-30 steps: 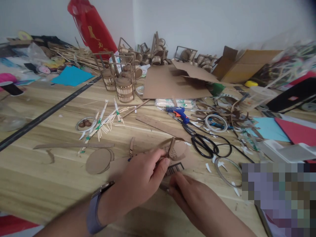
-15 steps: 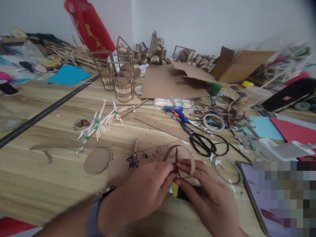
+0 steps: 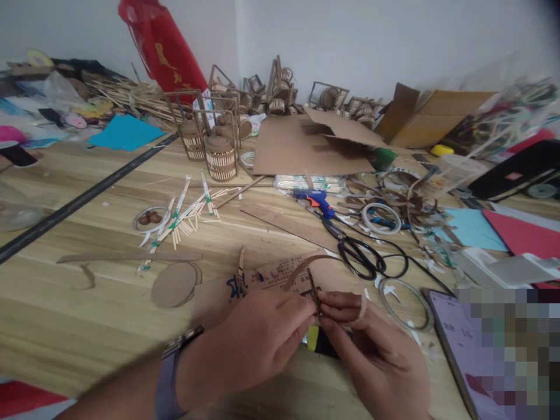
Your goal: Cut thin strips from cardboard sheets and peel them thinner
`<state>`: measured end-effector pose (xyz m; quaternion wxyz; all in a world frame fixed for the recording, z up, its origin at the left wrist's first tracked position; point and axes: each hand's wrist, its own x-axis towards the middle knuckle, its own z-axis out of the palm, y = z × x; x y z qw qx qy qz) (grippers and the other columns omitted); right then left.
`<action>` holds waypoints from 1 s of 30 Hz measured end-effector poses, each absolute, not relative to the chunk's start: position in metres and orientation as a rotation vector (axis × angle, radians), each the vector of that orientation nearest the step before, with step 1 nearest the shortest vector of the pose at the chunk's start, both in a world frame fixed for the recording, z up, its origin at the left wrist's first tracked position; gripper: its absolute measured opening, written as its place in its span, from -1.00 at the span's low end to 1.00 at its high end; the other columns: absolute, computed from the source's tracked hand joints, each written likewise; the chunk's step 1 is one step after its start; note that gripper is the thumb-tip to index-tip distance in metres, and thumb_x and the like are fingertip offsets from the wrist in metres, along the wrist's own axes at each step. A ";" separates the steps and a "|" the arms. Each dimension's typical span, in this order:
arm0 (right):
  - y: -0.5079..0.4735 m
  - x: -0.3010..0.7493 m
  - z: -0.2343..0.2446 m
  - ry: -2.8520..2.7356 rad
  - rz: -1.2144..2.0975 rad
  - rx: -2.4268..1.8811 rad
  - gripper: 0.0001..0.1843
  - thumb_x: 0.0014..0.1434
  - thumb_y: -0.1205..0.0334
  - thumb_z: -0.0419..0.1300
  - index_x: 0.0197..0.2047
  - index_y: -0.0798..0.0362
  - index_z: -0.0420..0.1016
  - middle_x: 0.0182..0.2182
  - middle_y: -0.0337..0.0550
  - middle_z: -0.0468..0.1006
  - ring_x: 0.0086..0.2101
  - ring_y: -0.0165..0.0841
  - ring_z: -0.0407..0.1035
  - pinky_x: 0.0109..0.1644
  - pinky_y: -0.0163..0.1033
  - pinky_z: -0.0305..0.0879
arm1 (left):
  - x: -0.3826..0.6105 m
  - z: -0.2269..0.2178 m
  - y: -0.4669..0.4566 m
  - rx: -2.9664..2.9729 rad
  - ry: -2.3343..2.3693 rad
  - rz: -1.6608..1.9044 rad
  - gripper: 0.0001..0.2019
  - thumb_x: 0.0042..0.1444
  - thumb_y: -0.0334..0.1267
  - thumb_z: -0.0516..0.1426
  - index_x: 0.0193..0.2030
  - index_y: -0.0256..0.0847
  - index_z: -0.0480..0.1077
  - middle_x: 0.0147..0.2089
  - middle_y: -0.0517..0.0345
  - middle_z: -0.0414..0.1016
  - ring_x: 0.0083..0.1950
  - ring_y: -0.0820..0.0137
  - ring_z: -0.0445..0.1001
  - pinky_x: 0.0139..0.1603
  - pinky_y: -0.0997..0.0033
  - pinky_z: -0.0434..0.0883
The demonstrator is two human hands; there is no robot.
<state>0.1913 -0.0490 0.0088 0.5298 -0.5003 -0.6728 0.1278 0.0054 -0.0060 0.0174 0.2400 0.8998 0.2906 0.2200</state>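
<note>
A curled cardboard strip rises in an arc between my hands, its dark edge near the fingertips. My left hand, with a watch on its wrist, pinches the strip from the left. From the other side, my right hand presses thumb and fingers on the strip, and its pale end shows by the fingers. The fingers cover most of the joint. Beneath the hands lies a printed cardboard piece. A yellow and black tool is partly hidden under them. Round cardboard discs lie to the left.
Black-handled scissors and a blue glue gun lie ahead, near a tape roll. Small wooden sticks are scattered left of centre. Slatted baskets stand behind. A phone lies at right.
The strip's upright round loop has opened into a wider, lower arc. My right fingers have shifted slightly down and right and closed nearer the left fingertips. The view has moved slightly.
</note>
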 end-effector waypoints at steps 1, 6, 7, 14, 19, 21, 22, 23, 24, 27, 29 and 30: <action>-0.049 0.192 0.009 -1.589 0.339 -1.190 -0.78 0.09 0.48 0.31 -0.38 -0.08 0.63 -0.37 -0.26 0.74 -0.35 -0.37 0.64 -0.25 -0.38 0.58 | 0.005 0.017 -0.005 2.462 0.785 0.604 -0.78 0.44 -0.36 -0.08 -0.23 -0.15 0.31 -0.32 0.18 0.50 -0.31 0.35 0.47 -0.29 0.42 0.29; -0.043 0.192 0.011 -1.517 0.537 -1.160 -0.80 0.14 0.42 0.28 -0.44 -0.08 0.59 -0.43 -0.33 0.70 -0.40 -0.44 0.61 -0.28 -0.50 0.52 | 0.004 0.017 -0.002 2.405 0.680 0.671 -0.76 0.45 -0.33 -0.09 -0.21 -0.16 0.35 -0.32 0.19 0.51 -0.29 0.39 0.49 -0.27 0.47 0.31; -0.043 0.192 0.011 -1.504 0.558 -1.149 -0.80 0.15 0.40 0.28 -0.44 -0.08 0.58 -0.43 -0.33 0.69 -0.40 -0.45 0.61 -0.29 -0.51 0.52 | 0.004 0.017 -0.002 2.394 0.685 0.685 -0.75 0.46 -0.32 -0.09 -0.21 -0.17 0.35 -0.32 0.19 0.51 -0.29 0.39 0.49 -0.27 0.47 0.31; -0.048 0.193 0.003 -1.690 0.206 -1.125 -0.84 0.22 0.43 0.26 -0.28 -0.05 0.57 -0.33 -0.26 0.68 -0.27 -0.41 0.59 -0.12 -0.41 0.52 | 0.011 0.015 -0.003 2.435 0.854 0.693 -0.69 0.49 -0.12 -0.05 -0.27 -0.18 0.31 -0.34 0.17 0.52 -0.35 0.33 0.50 -0.36 0.41 0.27; -0.049 0.196 0.001 -1.826 0.002 -1.092 -0.86 0.25 0.44 0.25 -0.20 0.00 0.54 -0.31 -0.18 0.70 -0.18 -0.32 0.57 -0.03 -0.24 0.48 | 0.012 0.010 -0.008 2.469 0.877 0.668 -0.77 0.47 -0.31 -0.09 -0.21 -0.19 0.31 -0.27 0.13 0.54 -0.27 0.30 0.53 -0.27 0.37 0.35; -0.049 0.196 0.000 -1.844 -0.012 -1.086 -0.86 0.25 0.45 0.25 -0.18 0.02 0.53 -0.31 -0.17 0.69 -0.19 -0.32 0.57 -0.05 -0.24 0.47 | 0.013 0.010 -0.009 2.486 0.869 0.659 -0.77 0.46 -0.33 -0.11 -0.19 -0.20 0.32 -0.27 0.10 0.55 -0.26 0.29 0.54 -0.27 0.36 0.37; -0.048 0.196 -0.001 -1.852 -0.017 -1.082 -0.85 0.25 0.46 0.25 -0.17 0.02 0.52 -0.30 -0.17 0.68 -0.20 -0.33 0.57 -0.05 -0.23 0.47 | 0.013 0.011 -0.009 2.505 0.870 0.655 -0.76 0.45 -0.33 -0.12 -0.18 -0.21 0.32 -0.27 0.09 0.55 -0.27 0.28 0.54 -0.28 0.35 0.38; -0.049 0.196 -0.001 -1.858 -0.021 -1.080 -0.84 0.25 0.46 0.24 -0.16 0.02 0.52 -0.30 -0.16 0.68 -0.19 -0.33 0.57 -0.04 -0.23 0.46 | 0.013 0.011 -0.009 2.527 0.872 0.654 -0.75 0.45 -0.33 -0.13 -0.18 -0.22 0.33 -0.29 0.08 0.55 -0.29 0.28 0.54 -0.30 0.35 0.38; -0.049 0.195 -0.002 -1.862 -0.019 -1.082 -0.84 0.25 0.47 0.24 -0.16 0.02 0.51 -0.30 -0.16 0.68 -0.18 -0.33 0.58 -0.03 -0.23 0.46 | 0.012 0.011 -0.009 2.549 0.875 0.659 -0.74 0.45 -0.33 -0.13 -0.19 -0.22 0.34 -0.31 0.07 0.55 -0.31 0.28 0.53 -0.32 0.34 0.37; -0.050 0.194 -0.006 -1.832 0.041 -1.110 -0.82 0.26 0.48 0.20 -0.18 -0.01 0.50 -0.28 -0.17 0.69 -0.18 -0.33 0.59 -0.01 -0.23 0.47 | 0.011 0.012 -0.009 2.571 0.878 0.689 -0.72 0.44 -0.35 -0.14 -0.20 -0.23 0.35 -0.34 0.08 0.55 -0.34 0.29 0.53 -0.33 0.35 0.36; -0.050 0.194 -0.006 -1.786 0.105 -1.124 -0.82 0.26 0.47 0.19 -0.20 -0.03 0.49 -0.28 -0.18 0.69 -0.19 -0.33 0.60 -0.02 -0.23 0.51 | 0.010 0.013 -0.009 2.562 0.871 0.705 -0.73 0.42 -0.36 -0.13 -0.22 -0.22 0.36 -0.36 0.11 0.54 -0.36 0.32 0.52 -0.34 0.37 0.34; -0.050 0.194 -0.006 -1.761 0.142 -1.127 -0.82 0.26 0.46 0.19 -0.22 -0.04 0.49 -0.28 -0.19 0.69 -0.20 -0.33 0.61 -0.04 -0.25 0.53 | 0.010 0.013 -0.009 2.558 0.868 0.710 -0.73 0.42 -0.36 -0.12 -0.23 -0.22 0.36 -0.38 0.12 0.54 -0.37 0.33 0.52 -0.36 0.39 0.33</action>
